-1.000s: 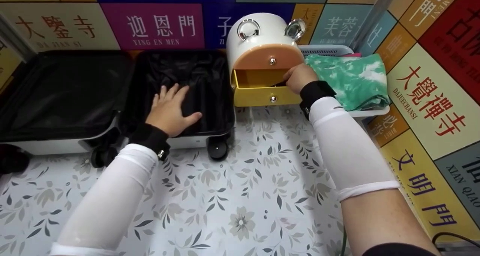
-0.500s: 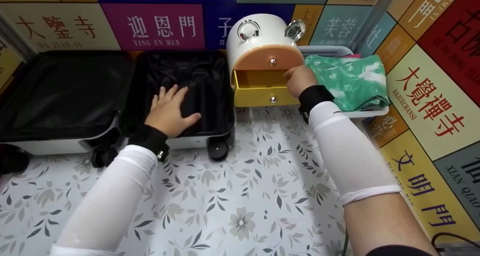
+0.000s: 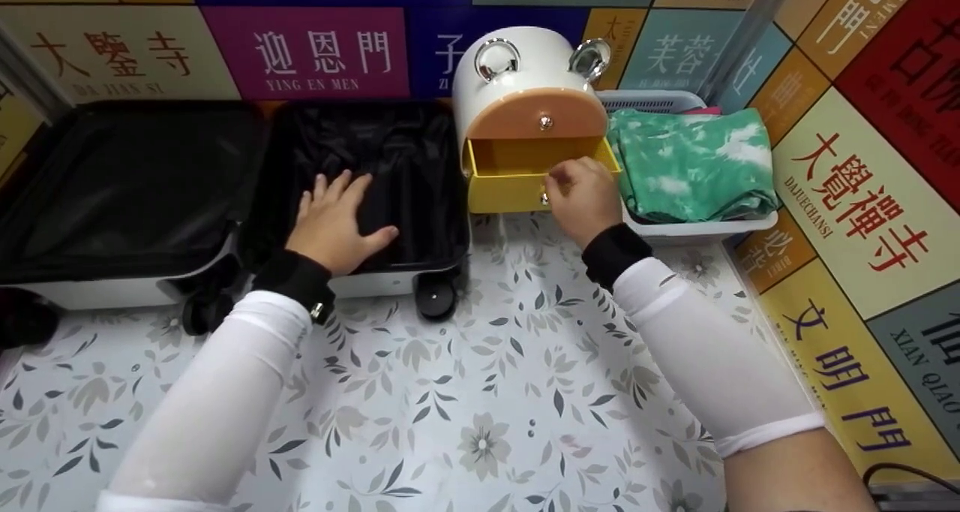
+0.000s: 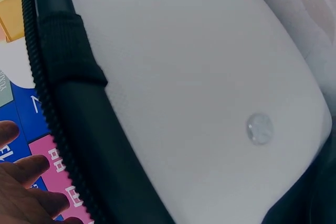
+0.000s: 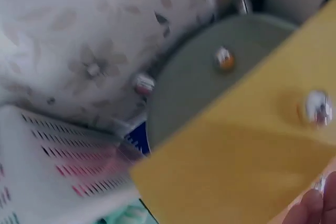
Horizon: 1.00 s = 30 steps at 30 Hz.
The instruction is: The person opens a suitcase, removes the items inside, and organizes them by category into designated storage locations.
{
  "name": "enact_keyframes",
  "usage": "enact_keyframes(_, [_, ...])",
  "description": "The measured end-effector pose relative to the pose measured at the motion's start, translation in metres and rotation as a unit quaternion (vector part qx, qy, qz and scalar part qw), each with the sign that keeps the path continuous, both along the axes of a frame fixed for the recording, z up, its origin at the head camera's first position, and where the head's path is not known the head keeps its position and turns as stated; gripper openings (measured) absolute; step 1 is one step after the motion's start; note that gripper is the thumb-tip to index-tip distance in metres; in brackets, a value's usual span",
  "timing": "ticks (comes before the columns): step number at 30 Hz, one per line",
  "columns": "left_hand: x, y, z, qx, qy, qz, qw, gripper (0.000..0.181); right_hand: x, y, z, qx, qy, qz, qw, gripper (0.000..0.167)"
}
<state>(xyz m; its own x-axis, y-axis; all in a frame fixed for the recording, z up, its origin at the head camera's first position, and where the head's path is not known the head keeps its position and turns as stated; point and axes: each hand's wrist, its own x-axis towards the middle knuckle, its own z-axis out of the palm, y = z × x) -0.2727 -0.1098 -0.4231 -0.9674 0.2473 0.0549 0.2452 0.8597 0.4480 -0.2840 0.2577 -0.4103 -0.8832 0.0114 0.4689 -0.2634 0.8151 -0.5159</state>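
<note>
My left hand lies with fingers spread over the front edge of the black-lined suitcase half. Its fingers show at the lower left of the left wrist view, past the suitcase's pale shell. My right hand, fingers bent, is at the front of the pulled-out yellow drawer, close to its silver knob. Nothing shows between its fingertips. In the right wrist view they are apart from the yellow drawer's knob. The white animal-shaped cabinet also has a peach drawer.
The suitcase's other half lies to the left, its wheels facing me. Right of the cabinet, folded green tie-dye cloth fills a white basket. A lettered wall stands behind, and leaf-patterned sheeting covers the surface.
My right hand has come out of the yellow drawer and down to its front. A dark bit seen inside the drawer earlier is out of sight. My left hand has barely moved.
</note>
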Motion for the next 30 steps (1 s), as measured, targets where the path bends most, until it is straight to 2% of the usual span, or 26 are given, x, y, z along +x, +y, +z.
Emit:
enact_keyframes(7, [0.001, 0.0, -0.001, 0.004, -0.004, -0.001, 1.0, 0.093, 0.008, 0.001, -0.032, 0.007, -0.018, 0.001, 0.9998, 0.018])
enact_keyframes(10, [0.002, 0.0, -0.001, 0.005, -0.01, 0.0, 0.9999, 0.093, 0.008, 0.0, -0.039, -0.002, -0.016, 0.009, 0.9998, 0.018])
enact_keyframes(20, [0.002, 0.001, -0.002, -0.001, -0.01, 0.001, 0.9999, 0.093, 0.005, -0.003, -0.039, -0.014, -0.031, -0.001, 0.9994, 0.02])
enact_keyframes(30, [0.002, 0.004, -0.005, -0.003, -0.007, -0.001, 1.0, 0.094, -0.006, -0.005, -0.038, -0.007, -0.033, -0.019, 0.9993, 0.023])
